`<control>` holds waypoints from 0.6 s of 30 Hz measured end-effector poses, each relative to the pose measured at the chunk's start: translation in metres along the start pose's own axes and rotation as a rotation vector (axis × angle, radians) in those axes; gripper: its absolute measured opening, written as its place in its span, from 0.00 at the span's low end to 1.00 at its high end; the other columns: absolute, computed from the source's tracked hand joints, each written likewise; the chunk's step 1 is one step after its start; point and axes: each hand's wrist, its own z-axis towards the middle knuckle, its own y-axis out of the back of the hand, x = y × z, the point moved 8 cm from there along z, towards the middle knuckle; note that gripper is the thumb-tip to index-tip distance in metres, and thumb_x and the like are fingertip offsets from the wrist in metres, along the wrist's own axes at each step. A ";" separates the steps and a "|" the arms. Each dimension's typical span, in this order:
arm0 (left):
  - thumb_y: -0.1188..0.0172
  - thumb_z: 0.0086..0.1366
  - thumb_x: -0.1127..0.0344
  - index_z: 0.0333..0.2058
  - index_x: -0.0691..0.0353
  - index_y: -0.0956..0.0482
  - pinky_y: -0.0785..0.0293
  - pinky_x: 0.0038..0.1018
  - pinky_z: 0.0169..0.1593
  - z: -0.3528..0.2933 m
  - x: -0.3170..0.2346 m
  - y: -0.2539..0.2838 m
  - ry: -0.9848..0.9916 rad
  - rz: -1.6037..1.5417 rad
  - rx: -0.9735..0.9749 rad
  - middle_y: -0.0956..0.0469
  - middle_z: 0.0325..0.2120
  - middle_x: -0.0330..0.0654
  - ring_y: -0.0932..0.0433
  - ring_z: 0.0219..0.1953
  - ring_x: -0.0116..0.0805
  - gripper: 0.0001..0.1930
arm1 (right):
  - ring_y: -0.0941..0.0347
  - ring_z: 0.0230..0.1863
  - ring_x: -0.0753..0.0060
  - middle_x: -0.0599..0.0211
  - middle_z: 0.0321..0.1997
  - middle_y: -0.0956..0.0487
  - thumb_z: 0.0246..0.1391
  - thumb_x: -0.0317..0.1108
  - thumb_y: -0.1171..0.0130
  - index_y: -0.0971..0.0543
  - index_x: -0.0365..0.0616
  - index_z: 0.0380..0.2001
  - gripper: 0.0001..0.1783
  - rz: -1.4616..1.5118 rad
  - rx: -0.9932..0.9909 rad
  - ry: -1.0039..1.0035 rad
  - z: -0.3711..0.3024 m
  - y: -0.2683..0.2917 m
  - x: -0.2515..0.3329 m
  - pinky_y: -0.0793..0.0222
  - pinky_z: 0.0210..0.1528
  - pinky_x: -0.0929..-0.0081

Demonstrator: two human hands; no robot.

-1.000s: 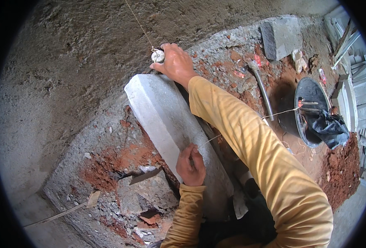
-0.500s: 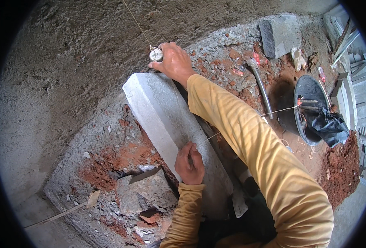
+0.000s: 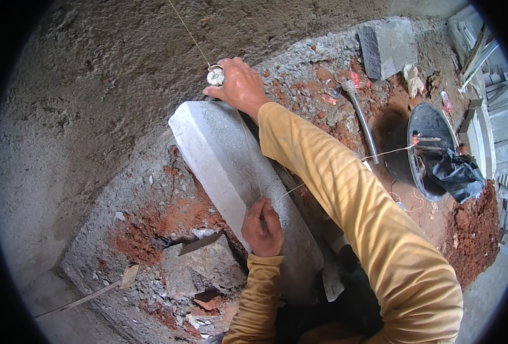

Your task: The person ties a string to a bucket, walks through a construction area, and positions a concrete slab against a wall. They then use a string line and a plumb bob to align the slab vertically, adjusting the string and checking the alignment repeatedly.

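Observation:
Against the rough wall at the far end of a long pale stone block (image 3: 219, 155), my right hand (image 3: 239, 86) grips a round, whitish metal plumb bob (image 3: 215, 75). A thin cord (image 3: 188, 32) runs from the bob up along the wall. Lower down, over the middle of the block, my left hand (image 3: 264, 229) is closed in a pinch on a thin string (image 3: 293, 190). This string leads away to the right and passes behind my right sleeve. Another thin line lies along the block's top between my hands.
To the right a hammer (image 3: 360, 117) lies on rubble near a black bucket (image 3: 411, 155) holding tools and dark plastic. A squared stone (image 3: 389, 50) sits at the far right. Broken concrete (image 3: 205, 266) and red soil lie left of the block, with a thin wooden strip (image 3: 85, 297).
The plumb bob has turned slightly in my right hand, which has shifted a little left. My left hand stays almost still.

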 end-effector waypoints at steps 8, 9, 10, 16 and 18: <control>0.46 0.61 0.79 0.39 0.67 0.25 0.26 0.28 0.32 0.001 -0.003 0.000 -0.028 0.015 0.008 0.21 0.32 0.49 0.22 0.29 0.40 0.07 | 0.30 0.53 0.49 0.51 0.48 0.27 0.40 0.52 0.29 0.28 0.37 0.49 0.38 -0.053 -0.021 0.018 0.001 -0.001 -0.002 0.34 0.53 0.57; 0.45 0.60 0.80 0.39 0.66 0.25 0.26 0.29 0.32 0.001 -0.002 0.000 -0.027 0.004 0.000 0.21 0.32 0.50 0.21 0.29 0.42 0.08 | 0.30 0.53 0.49 0.51 0.48 0.27 0.40 0.52 0.29 0.28 0.37 0.49 0.38 -0.044 -0.033 0.032 0.001 0.000 -0.001 0.34 0.53 0.57; 0.45 0.60 0.80 0.39 0.66 0.25 0.26 0.29 0.32 0.001 -0.003 0.000 -0.041 0.021 -0.003 0.21 0.32 0.50 0.22 0.29 0.42 0.08 | 0.30 0.53 0.49 0.51 0.48 0.27 0.40 0.52 0.29 0.28 0.37 0.50 0.38 -0.041 -0.035 0.035 0.001 0.000 -0.001 0.34 0.53 0.57; 0.47 0.64 0.78 0.42 0.68 0.27 0.26 0.28 0.37 -0.001 -0.002 -0.001 -0.011 0.004 0.037 0.22 0.33 0.49 0.23 0.33 0.38 0.08 | 0.31 0.54 0.49 0.52 0.48 0.27 0.42 0.49 0.30 0.27 0.39 0.47 0.34 -0.026 -0.038 0.017 -0.001 0.000 -0.002 0.35 0.54 0.57; 0.47 0.64 0.78 0.43 0.69 0.27 0.26 0.28 0.38 -0.002 -0.001 -0.001 0.025 -0.047 0.044 0.22 0.33 0.49 0.23 0.33 0.39 0.09 | 0.31 0.54 0.49 0.52 0.48 0.28 0.42 0.48 0.30 0.27 0.39 0.46 0.32 -0.020 -0.035 0.019 -0.002 0.000 -0.002 0.36 0.55 0.56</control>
